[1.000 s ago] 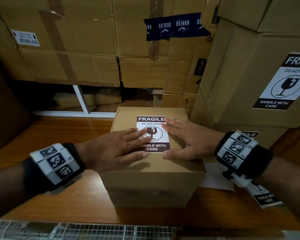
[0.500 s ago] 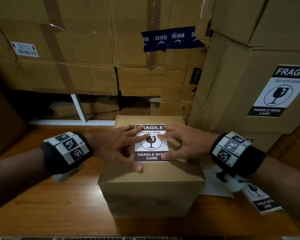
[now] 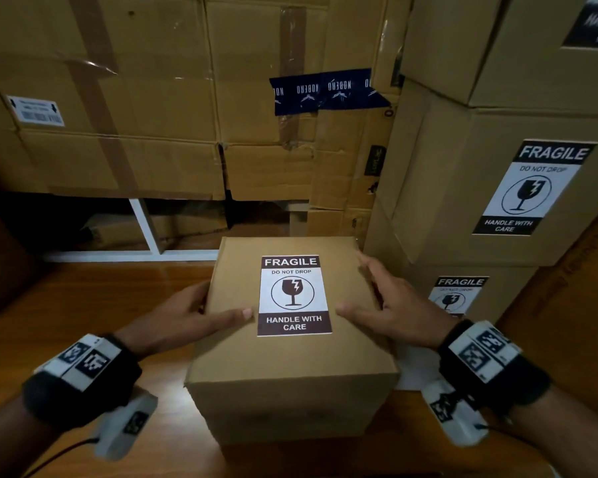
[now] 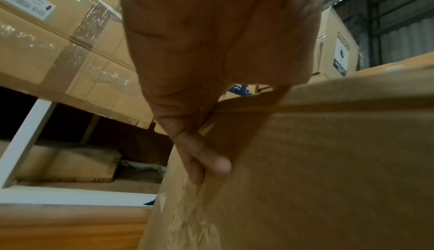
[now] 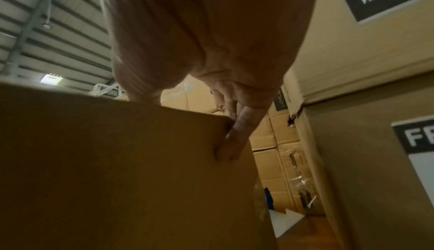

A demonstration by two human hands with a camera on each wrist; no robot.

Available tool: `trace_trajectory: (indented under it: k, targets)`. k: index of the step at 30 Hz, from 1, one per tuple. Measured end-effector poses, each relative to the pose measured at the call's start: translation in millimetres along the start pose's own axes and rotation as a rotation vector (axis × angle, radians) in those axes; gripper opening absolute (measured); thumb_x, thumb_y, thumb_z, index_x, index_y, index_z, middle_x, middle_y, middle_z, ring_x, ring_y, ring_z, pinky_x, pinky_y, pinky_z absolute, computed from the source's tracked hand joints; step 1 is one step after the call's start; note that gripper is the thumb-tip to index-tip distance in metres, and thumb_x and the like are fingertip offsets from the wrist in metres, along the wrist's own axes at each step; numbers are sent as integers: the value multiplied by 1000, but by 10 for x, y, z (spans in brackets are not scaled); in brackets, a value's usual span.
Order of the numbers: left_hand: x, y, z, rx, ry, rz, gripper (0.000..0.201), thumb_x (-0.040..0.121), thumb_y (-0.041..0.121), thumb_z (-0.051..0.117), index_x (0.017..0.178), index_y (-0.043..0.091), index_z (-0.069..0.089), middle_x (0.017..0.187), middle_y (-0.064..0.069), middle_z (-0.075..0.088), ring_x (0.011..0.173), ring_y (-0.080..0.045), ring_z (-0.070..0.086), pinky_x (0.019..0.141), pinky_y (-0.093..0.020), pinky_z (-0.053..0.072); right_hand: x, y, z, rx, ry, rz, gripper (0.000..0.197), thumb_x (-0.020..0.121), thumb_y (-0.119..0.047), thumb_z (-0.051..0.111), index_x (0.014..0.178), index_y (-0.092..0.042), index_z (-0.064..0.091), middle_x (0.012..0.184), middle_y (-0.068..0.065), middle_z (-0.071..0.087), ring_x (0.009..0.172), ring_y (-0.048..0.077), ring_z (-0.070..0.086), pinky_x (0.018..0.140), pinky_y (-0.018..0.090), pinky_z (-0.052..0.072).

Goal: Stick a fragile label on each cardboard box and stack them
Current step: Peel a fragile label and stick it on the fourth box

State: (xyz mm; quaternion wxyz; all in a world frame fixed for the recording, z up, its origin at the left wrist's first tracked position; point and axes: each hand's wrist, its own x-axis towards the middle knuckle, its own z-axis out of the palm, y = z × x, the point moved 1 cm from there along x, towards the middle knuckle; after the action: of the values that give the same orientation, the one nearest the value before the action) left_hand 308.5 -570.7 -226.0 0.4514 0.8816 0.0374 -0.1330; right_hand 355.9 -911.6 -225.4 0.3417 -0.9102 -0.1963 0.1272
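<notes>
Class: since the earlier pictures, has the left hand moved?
Yes. The left hand slid off the white fragile label to the brown cardboard box's left edge.

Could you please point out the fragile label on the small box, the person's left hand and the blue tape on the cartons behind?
fragile label [image 3: 293, 294]: head view, on the printed glass symbol.
left hand [image 3: 183, 317]: head view, on the back of the hand.
blue tape [image 3: 325, 91]: head view, on its printed middle.
</notes>
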Motion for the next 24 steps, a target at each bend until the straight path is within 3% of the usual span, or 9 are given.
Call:
trace_trajectory:
  k: [2, 5, 6, 8, 10, 12, 14, 20, 24]
  targets:
    - [-81, -26, -41, -26, 34, 61, 85, 66, 67, 87, 139, 46, 48, 124, 16, 67, 108, -10, 70, 87, -39, 63, -43, -16, -31, 47, 75, -25, 121, 82, -53, 79, 163, -34, -8, 142, -17, 43, 109, -6, 54, 91, 12, 46]
    - [-185, -50, -74, -43, 102, 177, 88, 68, 46, 91, 142, 47, 44, 132, 22, 58, 119, -4, 60, 84, -37, 64, -97, -70, -37, 31, 210, -95, 141, 69, -59, 88, 160, -44, -19, 154, -11, 37, 135, 13, 47, 109, 43, 49]
    - [-204, -57, -69, -40, 135, 223, 91, 67, 42, 90, 145, 44, 42, 134, 26, 55, 122, -2, 57, 84, -38, 64, -107, -92, -17, 21, 252, -119, 145, 67, -58, 90, 158, -47, -22, 159, -4, 34, 140, 21, 45, 110, 53, 48]
    - [-209, -78, -38, -18, 230, 295, 87, 70, 35, 89, 142, 41, 41, 135, 28, 50, 123, 0, 54, 85, -34, 63, -120, -103, 42, 16, 339, -139, 147, 70, -45, 93, 155, -50, -27, 163, 4, 30, 142, 30, 44, 106, 62, 49]
    - [-139, -135, 34, 36, 324, 323, 73, 77, 22, 87, 134, 35, 42, 138, 18, 52, 127, -6, 53, 89, -35, 62, -123, -66, 122, 22, 423, -135, 144, 74, -32, 93, 156, -49, -24, 166, 4, 26, 145, 28, 43, 108, 61, 48]
    - [-23, -211, 164, 84, 378, 336, 63, 82, 10, 83, 128, 28, 43, 139, 10, 55, 129, -14, 54, 95, -42, 60, -116, 18, 210, 14, 493, -96, 134, 80, -26, 89, 159, -50, -16, 161, 6, 36, 138, 26, 50, 104, 58, 53]
    - [120, -292, 326, 97, 411, 341, 59, 85, 4, 79, 127, 26, 43, 137, 10, 56, 129, -16, 56, 99, -42, 57, -81, 130, 295, -6, 549, -37, 125, 83, -22, 86, 160, -51, -7, 151, 8, 47, 127, 26, 59, 95, 56, 58]
    - [503, -468, 762, 151, 424, 350, 48, 88, 3, 75, 112, 29, 42, 128, 3, 67, 117, -14, 64, 90, -34, 58, 69, 534, 537, -51, 647, 133, 113, 84, -15, 83, 157, -47, 2, 129, 14, 66, 107, 30, 71, 84, 51, 63]
    - [734, -497, 930, 179, 414, 356, 43, 90, 6, 74, 112, 27, 43, 121, 0, 70, 110, -22, 71, 85, -42, 63, 116, 649, 630, -102, 698, 247, 104, 91, -13, 76, 162, -36, 3, 131, 18, 64, 107, 30, 70, 81, 37, 59]
